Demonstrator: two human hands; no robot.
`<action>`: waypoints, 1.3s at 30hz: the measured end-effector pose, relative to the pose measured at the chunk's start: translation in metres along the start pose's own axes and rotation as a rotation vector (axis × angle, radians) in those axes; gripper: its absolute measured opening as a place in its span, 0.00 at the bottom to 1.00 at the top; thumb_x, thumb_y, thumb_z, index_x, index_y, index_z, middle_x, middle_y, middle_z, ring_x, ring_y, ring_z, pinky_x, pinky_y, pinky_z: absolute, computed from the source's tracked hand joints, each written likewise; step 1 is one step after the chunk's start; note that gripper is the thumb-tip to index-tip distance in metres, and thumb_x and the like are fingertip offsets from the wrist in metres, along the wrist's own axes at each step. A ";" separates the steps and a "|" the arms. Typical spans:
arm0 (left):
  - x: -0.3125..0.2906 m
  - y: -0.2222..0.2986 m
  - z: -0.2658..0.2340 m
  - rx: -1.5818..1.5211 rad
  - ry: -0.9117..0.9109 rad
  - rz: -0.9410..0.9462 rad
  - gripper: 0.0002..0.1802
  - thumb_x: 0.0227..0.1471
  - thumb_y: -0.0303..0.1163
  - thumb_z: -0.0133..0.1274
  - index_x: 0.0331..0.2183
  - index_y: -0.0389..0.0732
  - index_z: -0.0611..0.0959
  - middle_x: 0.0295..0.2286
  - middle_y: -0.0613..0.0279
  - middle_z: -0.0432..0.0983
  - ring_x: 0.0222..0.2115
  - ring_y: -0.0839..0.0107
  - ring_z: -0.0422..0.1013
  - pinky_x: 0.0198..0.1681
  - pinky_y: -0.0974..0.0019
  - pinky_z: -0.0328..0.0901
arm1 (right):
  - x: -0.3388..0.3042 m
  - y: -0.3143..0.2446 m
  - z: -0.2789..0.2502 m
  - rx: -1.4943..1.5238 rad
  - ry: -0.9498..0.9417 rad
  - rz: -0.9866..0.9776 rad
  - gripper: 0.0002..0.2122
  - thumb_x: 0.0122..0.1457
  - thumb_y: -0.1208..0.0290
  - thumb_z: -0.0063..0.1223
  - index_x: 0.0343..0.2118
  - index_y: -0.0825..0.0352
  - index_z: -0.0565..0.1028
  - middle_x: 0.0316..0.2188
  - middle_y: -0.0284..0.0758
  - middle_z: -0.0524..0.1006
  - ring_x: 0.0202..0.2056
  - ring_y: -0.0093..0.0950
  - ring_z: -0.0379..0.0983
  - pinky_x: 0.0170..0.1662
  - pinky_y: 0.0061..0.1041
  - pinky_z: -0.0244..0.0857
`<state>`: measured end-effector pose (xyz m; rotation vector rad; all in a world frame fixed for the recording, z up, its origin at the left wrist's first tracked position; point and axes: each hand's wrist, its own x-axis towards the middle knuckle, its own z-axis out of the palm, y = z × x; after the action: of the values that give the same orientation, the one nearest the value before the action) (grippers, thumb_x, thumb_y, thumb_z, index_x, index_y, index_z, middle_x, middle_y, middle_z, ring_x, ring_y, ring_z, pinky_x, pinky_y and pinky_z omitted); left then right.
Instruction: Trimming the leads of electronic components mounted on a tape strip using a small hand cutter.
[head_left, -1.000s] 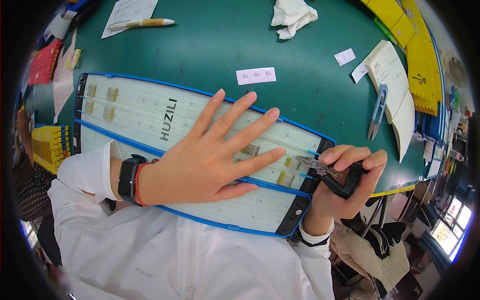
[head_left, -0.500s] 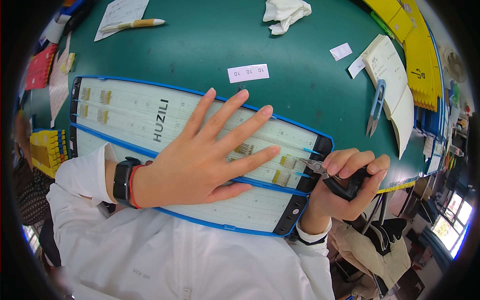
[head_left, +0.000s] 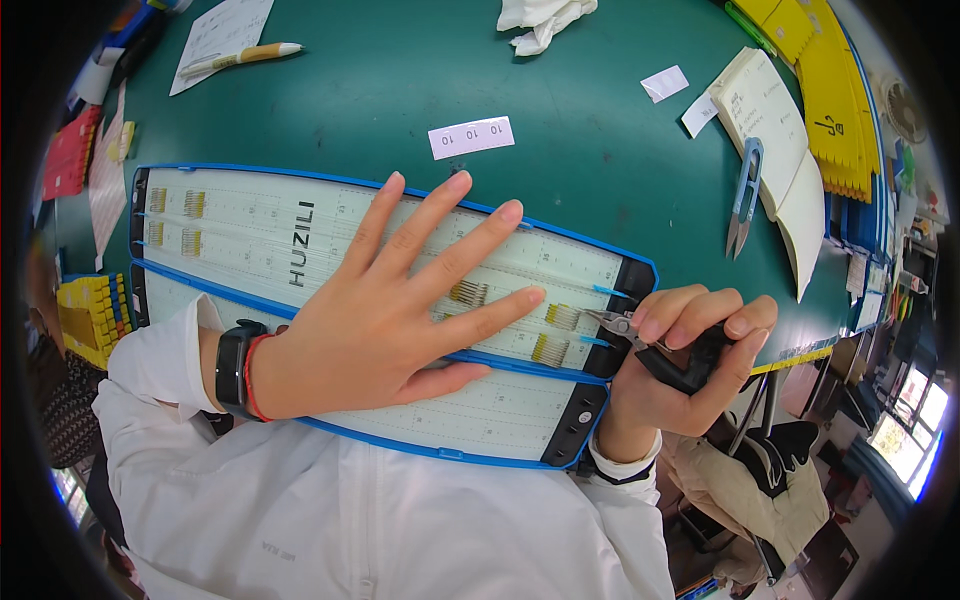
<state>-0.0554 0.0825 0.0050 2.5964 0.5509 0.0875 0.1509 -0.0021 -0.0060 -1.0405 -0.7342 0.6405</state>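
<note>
A long flat case (head_left: 250, 225), white with blue edging and black ends, lies open across my front; thin clear lines run along it. My left hand (head_left: 390, 315) is spread over its middle, palm down, and hides part of it. My right hand (head_left: 660, 402) grips small pliers (head_left: 688, 372) with black handles over the case's right end. Their metal tips point left, beside a spring-like row of yellowish wire (head_left: 563, 317). A similar row (head_left: 550, 350) sits just below it. Whether the jaws touch anything is too small to tell. Blue slips (head_left: 597, 341) lie near the tips.
Beyond the case on the green table (head_left: 330, 110) are a white label strip (head_left: 471, 138), a crumpled tissue (head_left: 545, 20) and a pen (head_left: 245, 58) on paper. At right, blue thread snips (head_left: 745, 195) rest against an open notebook (head_left: 770, 125), near yellow cards (head_left: 835, 120).
The whole view has shifted slightly, so the table items appear higher and farther left. My left hand stays spread on the case; my right keeps its grip on the pliers near the same wire row.
</note>
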 end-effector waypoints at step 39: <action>0.001 0.000 0.000 -0.031 0.029 0.017 0.37 0.34 0.44 0.63 0.52 0.60 0.76 0.60 0.47 0.51 0.60 0.38 0.47 0.58 0.31 0.40 | 0.001 0.003 -0.001 0.024 -0.032 0.004 0.11 0.68 0.62 0.28 0.31 0.62 0.57 0.16 0.36 0.64 0.15 0.30 0.66 0.23 0.28 0.66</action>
<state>-0.0547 0.0830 0.0048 2.5740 0.5339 0.1380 0.1519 -0.0004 -0.0086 -1.0118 -0.7510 0.6693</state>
